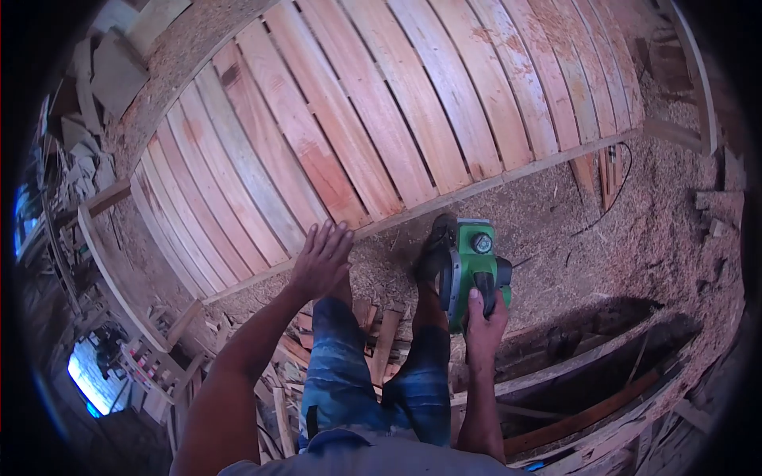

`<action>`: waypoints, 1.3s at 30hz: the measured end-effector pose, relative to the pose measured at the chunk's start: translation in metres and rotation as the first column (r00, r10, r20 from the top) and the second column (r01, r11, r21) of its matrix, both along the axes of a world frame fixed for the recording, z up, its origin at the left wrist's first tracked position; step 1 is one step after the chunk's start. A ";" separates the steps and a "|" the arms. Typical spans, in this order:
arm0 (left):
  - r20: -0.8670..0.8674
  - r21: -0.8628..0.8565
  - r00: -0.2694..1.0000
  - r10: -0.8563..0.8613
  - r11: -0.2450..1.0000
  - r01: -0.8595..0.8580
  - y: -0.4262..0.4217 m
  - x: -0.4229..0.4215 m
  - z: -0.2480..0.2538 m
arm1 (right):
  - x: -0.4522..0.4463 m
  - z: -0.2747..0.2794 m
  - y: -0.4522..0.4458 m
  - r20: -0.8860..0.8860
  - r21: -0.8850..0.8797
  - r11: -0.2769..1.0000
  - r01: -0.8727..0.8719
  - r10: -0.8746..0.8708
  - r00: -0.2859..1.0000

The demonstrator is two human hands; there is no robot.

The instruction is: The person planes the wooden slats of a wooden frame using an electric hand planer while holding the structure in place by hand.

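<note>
A green electric hand planer (477,262) hangs over the floor, with my right hand (486,321) wrapped round its black rear handle. Its round front knob points up, and no other hand is on it. My left hand (324,252) lies with fingers stretched out on the near edge of a large slatted wooden panel (397,103). The panel's slats run side by side with narrow dark gaps between them. Some slats show darker reddish patches. The planer is apart from the panel, just short of its near edge.
Wood shavings cover the floor (556,230). Offcuts (385,341) lie around my legs. A dark cable (623,186) curves at the right of the panel. A long wooden trough-like frame (587,357) lies at lower right, and stacked boards (115,75) stand at upper left.
</note>
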State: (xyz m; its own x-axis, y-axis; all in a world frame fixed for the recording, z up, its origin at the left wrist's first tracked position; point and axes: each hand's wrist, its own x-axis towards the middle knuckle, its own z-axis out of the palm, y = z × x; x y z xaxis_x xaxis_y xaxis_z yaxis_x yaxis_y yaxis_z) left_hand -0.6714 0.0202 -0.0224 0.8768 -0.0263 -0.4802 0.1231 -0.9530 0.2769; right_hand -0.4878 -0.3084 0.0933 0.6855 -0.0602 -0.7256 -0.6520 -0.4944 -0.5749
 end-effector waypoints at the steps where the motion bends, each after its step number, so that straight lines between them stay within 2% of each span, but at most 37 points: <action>1: 0.026 -0.002 0.999 0.022 1.000 -0.022 -0.006 0.005 -0.002 | -0.003 -0.002 -0.002 0.008 -0.006 0.999 -0.044 0.044 0.999; 6: 0.136 -0.025 0.978 0.159 0.987 -0.157 -0.035 0.012 -0.014 | -0.012 0.004 0.002 0.037 -0.010 0.975 -0.223 0.223 0.974; 9: 0.148 -0.003 0.923 0.357 0.933 -0.360 -0.034 0.003 -0.017 | -0.004 0.017 0.011 0.059 -0.046 0.910 -0.413 0.415 0.908; 10: 0.182 0.038 0.862 0.473 0.873 -0.487 -0.028 0.000 -0.018 | 0.004 0.021 0.013 0.038 -0.066 0.852 -0.519 0.522 0.852; 12: 0.316 0.100 0.709 0.630 0.721 -0.686 0.000 -0.004 -0.022 | 0.024 0.023 0.015 -0.011 -0.099 0.705 -0.702 0.705 0.709; 13: 0.406 0.114 0.624 0.667 0.641 -0.759 0.021 -0.006 -0.027 | 0.032 0.013 0.012 0.143 -0.107 0.616 -0.780 0.786 0.601; 15: 0.414 0.189 0.490 0.767 0.454 -0.871 0.075 -0.005 -0.039 | 0.052 -0.016 0.002 0.425 -0.167 0.420 -0.892 0.847 0.319; 17: 0.246 0.221 0.332 0.911 0.281 -0.934 0.136 0.005 -0.036 | 0.086 -0.023 0.010 0.425 -0.296 0.190 -0.936 0.904 0.049; 18: 0.109 0.184 0.275 0.955 0.253 -0.950 0.165 0.016 -0.025 | 0.103 -0.026 0.014 0.411 -0.355 0.074 -0.932 0.908 -0.084; 19: -0.030 0.152 0.217 0.976 0.219 -0.964 0.187 0.027 -0.016 | 0.119 -0.031 0.017 0.397 -0.355 0.010 -0.935 0.907 -0.141; 22: -0.161 0.262 0.220 0.962 0.256 -0.930 0.205 0.051 -0.024 | 0.164 -0.045 0.027 0.383 -0.362 -0.181 -0.914 0.866 -0.323; 24: -0.184 0.228 0.234 0.955 0.273 -0.935 0.207 0.051 -0.026 | 0.188 -0.052 0.039 0.402 -0.393 -0.300 -0.869 0.794 -0.456; 25: -0.182 0.224 0.234 0.955 0.272 -0.936 0.205 0.049 -0.029 | 0.197 -0.047 0.049 0.341 -0.359 -0.382 -0.852 0.796 -0.500; 28: -0.211 0.216 0.221 0.952 0.266 -0.940 0.208 0.051 -0.021 | 0.208 -0.049 0.070 0.294 -0.299 -0.455 -0.839 0.793 -0.534; 32: -0.256 0.224 0.217 0.942 0.276 -0.935 0.211 0.057 -0.018 | 0.202 -0.051 0.105 0.322 -0.269 -0.517 -0.813 0.747 -0.582; 39: -0.286 0.250 0.233 0.930 0.307 -0.918 0.214 0.057 -0.020 | 0.124 -0.049 0.182 0.319 -0.217 -0.638 -0.739 0.670 -0.671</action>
